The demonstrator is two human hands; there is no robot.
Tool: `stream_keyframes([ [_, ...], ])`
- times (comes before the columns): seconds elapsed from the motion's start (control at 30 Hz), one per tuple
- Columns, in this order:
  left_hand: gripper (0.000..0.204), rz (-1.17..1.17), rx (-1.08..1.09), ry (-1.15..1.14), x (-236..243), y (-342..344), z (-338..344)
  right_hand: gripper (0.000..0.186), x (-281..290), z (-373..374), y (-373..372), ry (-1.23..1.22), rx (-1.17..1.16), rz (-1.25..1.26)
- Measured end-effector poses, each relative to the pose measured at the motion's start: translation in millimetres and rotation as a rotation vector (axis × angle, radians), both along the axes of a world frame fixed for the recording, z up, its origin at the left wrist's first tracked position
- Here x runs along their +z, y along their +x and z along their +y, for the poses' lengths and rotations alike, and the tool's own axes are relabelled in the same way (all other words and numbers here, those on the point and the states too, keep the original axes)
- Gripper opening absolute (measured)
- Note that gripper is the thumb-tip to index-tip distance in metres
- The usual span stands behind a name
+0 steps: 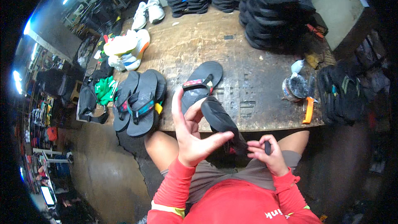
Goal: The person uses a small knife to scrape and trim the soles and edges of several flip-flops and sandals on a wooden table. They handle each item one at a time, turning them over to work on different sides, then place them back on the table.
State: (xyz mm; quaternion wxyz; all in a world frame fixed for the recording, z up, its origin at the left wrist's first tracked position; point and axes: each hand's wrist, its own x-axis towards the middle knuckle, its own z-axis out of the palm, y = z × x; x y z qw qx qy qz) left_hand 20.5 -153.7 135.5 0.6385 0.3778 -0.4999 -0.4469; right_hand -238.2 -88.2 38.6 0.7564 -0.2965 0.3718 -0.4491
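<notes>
Above my lap, my left hand point(188, 135) grips a black sandal point(219, 118) between thumb and bent fingers, its index finger stretched upward. The sandal is tilted with its side edge showing; the strap is mostly hidden. My right hand point(269, 157) is at the sandal's near end, fingers bent, with a small dark piece point(268, 147) among them; its kind is unclear. Just beyond the left hand, a sandal with a red patterned strap point(209, 74) lies on the wooden table point(178, 37). Several dark sandals point(143, 103) overlap at the table's left front.
A glue-smeared tub point(294, 88) and an orange-handled tool point(308, 110) are at the right. Tall stacks of black sandals point(269, 20) rise at the back. White shoes point(154, 10), a green cloth point(106, 90) and a black bag point(88, 99) are on the left side.
</notes>
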Motion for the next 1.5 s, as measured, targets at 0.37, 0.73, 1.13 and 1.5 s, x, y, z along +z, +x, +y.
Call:
stream_keyframes([
  [0.37,0.082,-0.774,-0.068,-0.562,-83.6,-28.3,20.6,0.065,41.5,-24.6,27.5,-0.627,-0.066,0.645],
  [0.73,0.080,-1.741,0.377,0.218,-120.8,55.7,-50.5,0.039,-10.8,-39.9,35.6,-0.362,-0.565,0.373],
  [1.13,0.081,-0.822,0.168,0.395,-113.2,46.4,47.7,0.043,20.0,-61.8,40.4,-0.600,-0.630,0.635],
  [1.5,0.046,0.402,-0.096,0.646,-110.9,51.3,69.7,0.047,28.9,-69.3,56.7,-0.666,-0.447,0.644],
])
